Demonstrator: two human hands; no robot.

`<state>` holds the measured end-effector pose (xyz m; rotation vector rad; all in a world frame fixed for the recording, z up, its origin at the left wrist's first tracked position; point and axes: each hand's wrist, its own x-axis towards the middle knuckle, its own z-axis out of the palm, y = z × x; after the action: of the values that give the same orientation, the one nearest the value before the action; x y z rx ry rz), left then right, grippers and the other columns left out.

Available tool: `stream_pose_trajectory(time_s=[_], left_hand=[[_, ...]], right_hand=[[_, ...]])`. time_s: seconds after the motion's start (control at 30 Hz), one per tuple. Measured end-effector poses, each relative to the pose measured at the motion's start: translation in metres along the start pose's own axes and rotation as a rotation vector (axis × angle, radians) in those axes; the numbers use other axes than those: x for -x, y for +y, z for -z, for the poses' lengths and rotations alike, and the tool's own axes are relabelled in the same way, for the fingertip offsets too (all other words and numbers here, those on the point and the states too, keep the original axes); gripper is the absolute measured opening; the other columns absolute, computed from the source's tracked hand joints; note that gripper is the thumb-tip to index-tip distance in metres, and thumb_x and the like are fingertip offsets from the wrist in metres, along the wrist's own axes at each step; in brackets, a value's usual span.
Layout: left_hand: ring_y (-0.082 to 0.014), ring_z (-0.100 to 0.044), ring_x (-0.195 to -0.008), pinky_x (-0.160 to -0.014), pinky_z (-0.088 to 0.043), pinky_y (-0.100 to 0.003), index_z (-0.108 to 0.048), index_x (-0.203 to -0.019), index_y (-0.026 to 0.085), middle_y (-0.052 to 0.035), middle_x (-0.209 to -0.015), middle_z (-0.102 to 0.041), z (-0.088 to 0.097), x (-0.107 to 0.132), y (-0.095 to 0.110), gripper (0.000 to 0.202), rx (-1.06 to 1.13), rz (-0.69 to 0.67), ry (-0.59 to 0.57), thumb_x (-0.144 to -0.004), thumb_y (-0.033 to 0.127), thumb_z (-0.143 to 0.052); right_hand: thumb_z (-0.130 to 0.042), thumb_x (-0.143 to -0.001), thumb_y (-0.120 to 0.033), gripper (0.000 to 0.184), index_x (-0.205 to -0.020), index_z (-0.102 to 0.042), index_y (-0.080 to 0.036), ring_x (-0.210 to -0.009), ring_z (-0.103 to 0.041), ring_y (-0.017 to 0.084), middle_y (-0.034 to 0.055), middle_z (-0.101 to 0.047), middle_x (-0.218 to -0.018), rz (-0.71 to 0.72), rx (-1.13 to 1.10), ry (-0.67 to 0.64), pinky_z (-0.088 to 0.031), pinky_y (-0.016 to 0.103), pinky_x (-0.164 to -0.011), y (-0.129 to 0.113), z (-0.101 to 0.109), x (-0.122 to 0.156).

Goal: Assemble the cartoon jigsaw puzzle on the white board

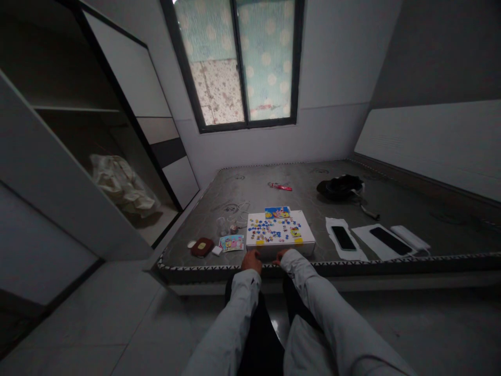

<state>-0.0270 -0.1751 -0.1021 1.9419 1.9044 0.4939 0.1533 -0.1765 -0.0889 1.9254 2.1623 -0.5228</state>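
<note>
A white cardboard box (254,216) lies flat on the bed, with several loose jigsaw puzzle pieces (270,230), mostly blue, spread over its top. At the box's back edge is a small colourful cartoon picture (277,212). A yellow cartoon piece or joined cluster (295,232) lies at the right of the top. My left hand (251,260) is at the box's front left, its fingers curled in. Close to the front side of the box, my right hand (282,255) also has bent fingers. Whatever the fingertips hold, if anything, is too small to make out.
Left of the box are a cartoon card (232,243), a brown case (202,247) and a small white item (216,251). Two dark phones (343,238) (390,241) lie on white sheets at right. Farther back are a dark cap (340,187) and a red packet (281,186).
</note>
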Motion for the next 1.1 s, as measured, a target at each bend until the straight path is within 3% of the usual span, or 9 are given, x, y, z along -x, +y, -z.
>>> stream_pose_trajectory(time_s=[0.23,0.43,0.77,0.93,1.1], left_hand=[[-0.0181,-0.062,-0.101,-0.083,-0.045,-0.025,-0.067,-0.092,0.024,-0.0033,-0.104,-0.069,0.001,0.001,0.003,0.029,-0.001,0.031,-0.009,-0.076,0.004,-0.053],[-0.0199,-0.063,-0.098,-0.081,-0.046,-0.027,-0.068,-0.091,0.025,-0.0041,-0.103,-0.069,0.001,0.001,0.006,0.026,-0.010,0.031,-0.024,-0.077,0.008,-0.053],[-0.0183,-0.061,-0.103,-0.087,-0.045,-0.026,-0.069,-0.093,0.024,-0.0045,-0.107,-0.067,0.001,0.002,0.011,0.024,-0.033,-0.063,-0.045,-0.081,0.012,-0.052],[-0.0197,-0.064,-0.099,-0.086,-0.047,-0.029,-0.071,-0.090,0.027,-0.0031,-0.101,-0.070,-0.005,0.003,0.007,0.023,-0.065,-0.157,-0.201,-0.081,0.014,-0.053],[-0.0232,-0.068,-0.091,-0.083,-0.049,-0.031,-0.073,-0.077,0.026,-0.0040,-0.085,-0.073,-0.018,0.014,0.009,0.014,-0.129,-0.303,-0.461,-0.073,0.016,-0.064]], right_hand=[[-0.056,-0.082,-0.055,0.035,-0.093,-0.075,-0.028,-0.095,-0.066,0.023,0.0042,-0.074,-0.101,-0.005,-0.022,0.014,-0.048,0.032,-0.084,0.000,0.000,-0.001],[-0.057,-0.083,-0.054,0.037,-0.094,-0.075,-0.024,-0.092,-0.067,0.024,0.0076,-0.074,-0.102,-0.006,-0.032,0.044,-0.049,0.031,-0.080,0.003,-0.002,0.001],[-0.055,-0.082,-0.057,0.037,-0.095,-0.074,-0.028,-0.096,-0.065,0.023,0.0033,-0.074,-0.100,0.020,-0.061,0.116,-0.045,0.033,-0.089,0.004,-0.005,0.002],[-0.041,-0.092,-0.053,0.043,-0.101,-0.071,-0.025,-0.096,-0.064,0.021,0.0049,-0.073,-0.103,-0.009,-0.102,0.246,-0.044,0.032,-0.087,0.009,-0.009,0.010],[-0.051,-0.088,-0.047,0.032,-0.097,-0.072,-0.026,-0.092,-0.065,0.021,0.0030,-0.074,-0.099,0.001,-0.129,0.248,-0.045,0.030,-0.081,0.011,-0.013,0.005]])
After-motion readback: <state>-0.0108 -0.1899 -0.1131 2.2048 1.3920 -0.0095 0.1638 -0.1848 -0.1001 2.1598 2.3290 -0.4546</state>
